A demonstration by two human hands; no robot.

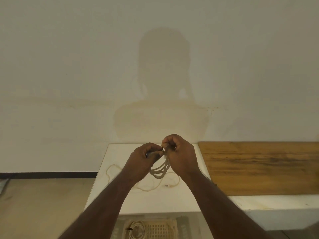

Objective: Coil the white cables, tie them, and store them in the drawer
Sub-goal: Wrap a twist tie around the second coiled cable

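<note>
Counted three white cables total: one coiled bundle (159,171) up in the two hands (left (141,163), right (181,157)), one loose cable (146,188) on the white cabinet top (181,200), and one tied coil (136,229) down in the basket (160,228).
</note>
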